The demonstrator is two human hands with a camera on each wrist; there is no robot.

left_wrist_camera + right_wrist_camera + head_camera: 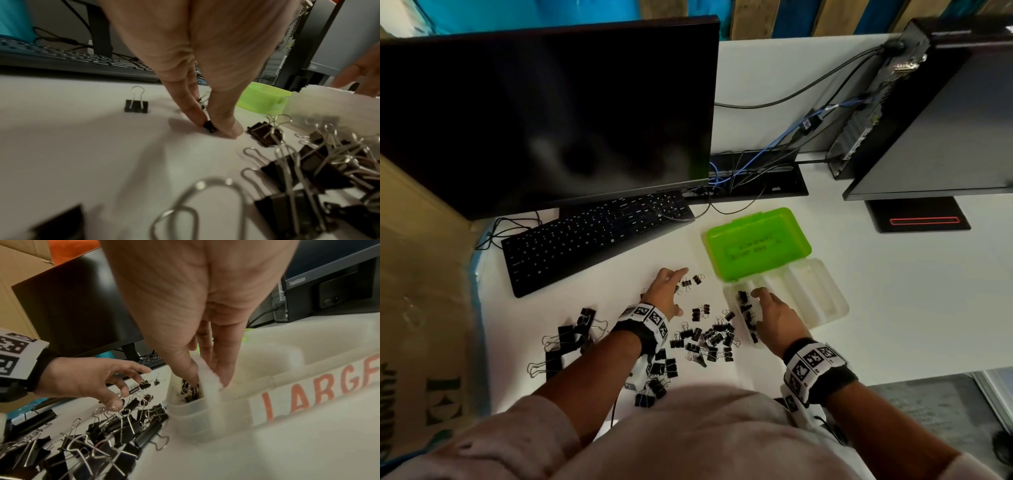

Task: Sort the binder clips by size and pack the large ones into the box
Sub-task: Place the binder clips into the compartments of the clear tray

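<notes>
Pinching a small black binder clip [209,125] between thumb and fingertips, the left hand [666,291] presses it against the white desk [893,291], just left of the box [825,301]. Box: translucent, ridged into long compartments, its green lid [756,243] swung open on the far side; a strip on the near wall reads "LARGE" in red letters. The right hand [777,313] reaches into the box's left-end compartment, fingers pointing down among several small black clips [747,317] lying there; whether it grips one I cannot tell — the compartment wall hides the fingertips. All clips look alike: black folded-steel bodies with silver wire loop handles, some handles flipped out, some folded flat. Loose pile of mid-size clips [709,337] sits just left of the box, between the two hands, tangled and overlapping. A few tiny clips [691,281] lie apart beside the left fingertips. The large clips [566,339] — wider bodies, long wire handles — are grouped well left of the box, beyond the left forearm. More clips [659,377] lie near the desk edge under the left wrist. Behind the box: a black keyboard [592,236] and a dark monitor [544,113].
</notes>
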